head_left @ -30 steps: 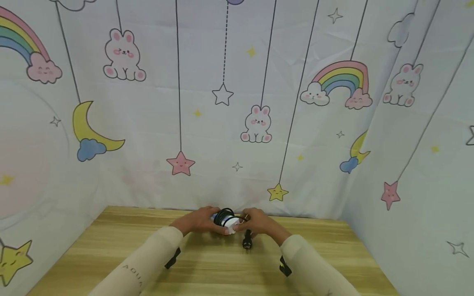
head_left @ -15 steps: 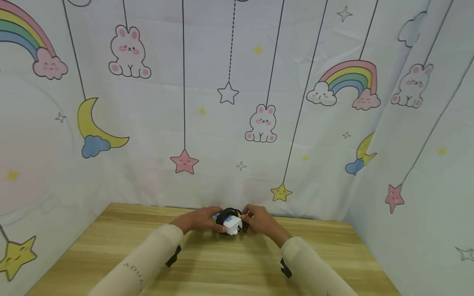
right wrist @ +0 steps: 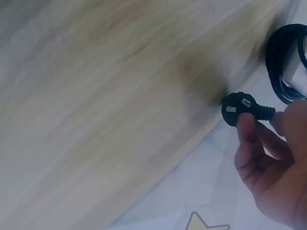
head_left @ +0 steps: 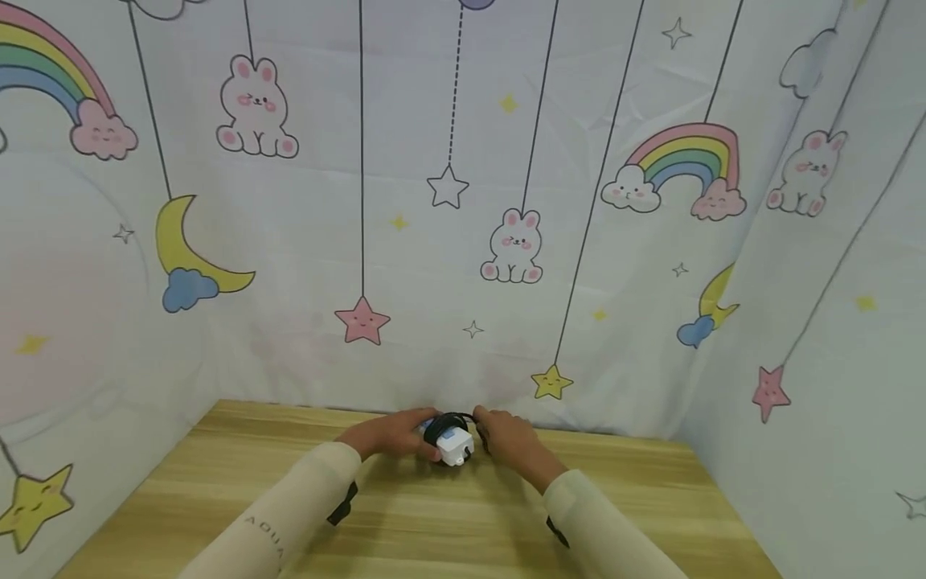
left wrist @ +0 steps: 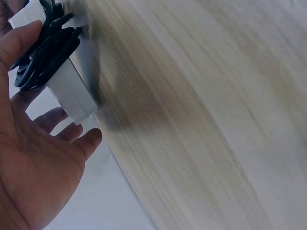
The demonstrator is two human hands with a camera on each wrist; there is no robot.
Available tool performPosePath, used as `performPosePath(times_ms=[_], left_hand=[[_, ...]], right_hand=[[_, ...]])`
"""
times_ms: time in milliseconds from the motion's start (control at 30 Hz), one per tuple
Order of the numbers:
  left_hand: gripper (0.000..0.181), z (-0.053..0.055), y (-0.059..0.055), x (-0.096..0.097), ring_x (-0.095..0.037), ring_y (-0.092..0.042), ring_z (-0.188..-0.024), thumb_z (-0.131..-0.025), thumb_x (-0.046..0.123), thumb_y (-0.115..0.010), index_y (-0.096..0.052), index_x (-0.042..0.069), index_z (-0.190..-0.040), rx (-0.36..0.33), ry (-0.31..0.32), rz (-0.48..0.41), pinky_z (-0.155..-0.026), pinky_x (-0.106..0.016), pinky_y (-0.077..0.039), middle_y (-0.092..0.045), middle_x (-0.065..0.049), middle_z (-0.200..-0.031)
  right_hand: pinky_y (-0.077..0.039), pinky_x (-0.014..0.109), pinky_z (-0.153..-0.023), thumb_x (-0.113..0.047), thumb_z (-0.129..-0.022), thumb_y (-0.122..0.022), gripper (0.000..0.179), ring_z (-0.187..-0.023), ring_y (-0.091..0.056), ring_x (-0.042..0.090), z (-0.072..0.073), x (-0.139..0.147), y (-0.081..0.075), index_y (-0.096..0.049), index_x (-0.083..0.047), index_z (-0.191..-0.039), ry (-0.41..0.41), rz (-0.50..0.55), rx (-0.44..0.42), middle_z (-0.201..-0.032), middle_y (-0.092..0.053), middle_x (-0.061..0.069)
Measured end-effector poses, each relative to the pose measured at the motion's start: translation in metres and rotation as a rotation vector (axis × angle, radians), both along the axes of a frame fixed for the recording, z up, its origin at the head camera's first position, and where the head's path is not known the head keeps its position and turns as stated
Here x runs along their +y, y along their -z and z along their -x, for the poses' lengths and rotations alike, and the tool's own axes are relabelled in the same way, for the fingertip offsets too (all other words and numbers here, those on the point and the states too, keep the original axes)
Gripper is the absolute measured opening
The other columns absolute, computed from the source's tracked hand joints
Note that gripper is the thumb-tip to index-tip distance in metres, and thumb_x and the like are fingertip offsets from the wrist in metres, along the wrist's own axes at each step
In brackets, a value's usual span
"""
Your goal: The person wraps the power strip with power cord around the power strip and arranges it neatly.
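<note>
My left hand (head_left: 396, 434) holds a white box-shaped device (head_left: 454, 448) with a black cord (left wrist: 48, 55) wound round its middle. In the left wrist view the thumb lies over the coil, and the box's bare white end (left wrist: 72, 93) sticks out past the fingers. A black two-pin plug (right wrist: 232, 119) at the cord's end is pinched by my right hand (head_left: 512, 441), just right of the box. Its two flat metal pins face the right wrist camera. The right hand hides most of the plug in the head view.
The wood-grain table (head_left: 434, 523) lies under both hands. Close behind it hangs a white cloth backdrop (head_left: 289, 362) printed with stars and rabbits, and more cloth (head_left: 817, 482) closes off the right side. Black straps (head_left: 343, 505) hang at the wrists.
The plug, which hung below the right hand a second ago, is now up in its fingers. The right hand has drawn slightly right, away from the box. The left hand keeps its grip.
</note>
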State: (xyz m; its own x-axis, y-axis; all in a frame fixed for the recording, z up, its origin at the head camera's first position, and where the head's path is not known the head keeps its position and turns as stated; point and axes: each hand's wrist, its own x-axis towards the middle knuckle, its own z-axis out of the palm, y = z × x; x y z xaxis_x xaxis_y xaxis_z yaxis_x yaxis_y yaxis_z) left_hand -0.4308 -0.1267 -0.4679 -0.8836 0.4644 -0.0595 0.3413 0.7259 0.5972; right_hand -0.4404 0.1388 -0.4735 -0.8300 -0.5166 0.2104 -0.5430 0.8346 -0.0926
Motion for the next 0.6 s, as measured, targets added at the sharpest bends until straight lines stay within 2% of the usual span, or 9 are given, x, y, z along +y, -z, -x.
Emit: performPosePath(times_ms=[67, 233, 333, 467, 600], left_hand=[[0.085, 0.002, 0.000, 0.002, -0.046, -0.045, -0.162, -0.092, 0.044, -0.086, -0.053, 0.015, -0.165, 0.015, 0.003, 0.016, -0.131, -0.067, -0.037, -0.052, -0.018, -0.172], [0.093, 0.006, 0.001, 0.004, -0.046, -0.046, -0.158, -0.087, 0.052, -0.089, -0.053, 0.012, -0.163, 0.059, 0.012, 0.030, -0.128, -0.068, -0.039, -0.057, -0.016, -0.167], [0.095, 0.007, 0.001, 0.003, -0.045, -0.050, -0.155, -0.084, 0.052, -0.090, -0.053, 0.011, -0.162, 0.074, 0.019, 0.021, -0.127, -0.067, -0.040, -0.060, -0.015, -0.163], [0.094, 0.005, 0.004, 0.003, -0.043, -0.050, -0.155, -0.085, 0.052, -0.089, -0.054, 0.014, -0.162, 0.065, 0.013, 0.012, -0.127, -0.067, -0.041, -0.060, -0.014, -0.163], [0.092, 0.004, 0.004, 0.004, -0.046, -0.043, -0.163, -0.087, 0.050, -0.087, -0.052, 0.018, -0.166, 0.034, 0.012, 0.018, -0.130, -0.069, -0.036, -0.053, -0.015, -0.172]], right_hand=[[-0.055, 0.045, -0.070, -0.012, -0.117, -0.058, 0.005, -0.084, -0.070, 0.026, -0.001, 0.001, 0.001, -0.064, -0.013, -0.117, -0.025, 0.045, -0.019, -0.095, -0.074, 0.009], [-0.060, 0.052, -0.089, -0.004, -0.110, -0.064, 0.021, -0.104, -0.073, 0.032, -0.005, 0.002, -0.001, -0.069, -0.007, -0.131, -0.081, 0.176, -0.080, -0.116, -0.074, 0.016], [-0.061, 0.048, -0.088, -0.001, -0.107, -0.067, 0.017, -0.101, -0.074, 0.030, -0.008, 0.002, -0.003, -0.073, -0.003, -0.123, -0.113, 0.216, -0.067, -0.113, -0.077, 0.016], [-0.060, 0.041, -0.081, -0.002, -0.104, -0.075, 0.002, -0.091, -0.074, 0.024, -0.010, -0.001, -0.005, -0.077, -0.001, -0.105, -0.076, 0.301, -0.010, -0.101, -0.081, 0.012], [-0.063, 0.043, -0.085, -0.002, -0.104, -0.076, 0.004, -0.097, -0.077, 0.026, -0.011, -0.005, -0.009, -0.078, -0.001, -0.108, -0.028, 0.386, 0.040, -0.106, -0.081, 0.012]])
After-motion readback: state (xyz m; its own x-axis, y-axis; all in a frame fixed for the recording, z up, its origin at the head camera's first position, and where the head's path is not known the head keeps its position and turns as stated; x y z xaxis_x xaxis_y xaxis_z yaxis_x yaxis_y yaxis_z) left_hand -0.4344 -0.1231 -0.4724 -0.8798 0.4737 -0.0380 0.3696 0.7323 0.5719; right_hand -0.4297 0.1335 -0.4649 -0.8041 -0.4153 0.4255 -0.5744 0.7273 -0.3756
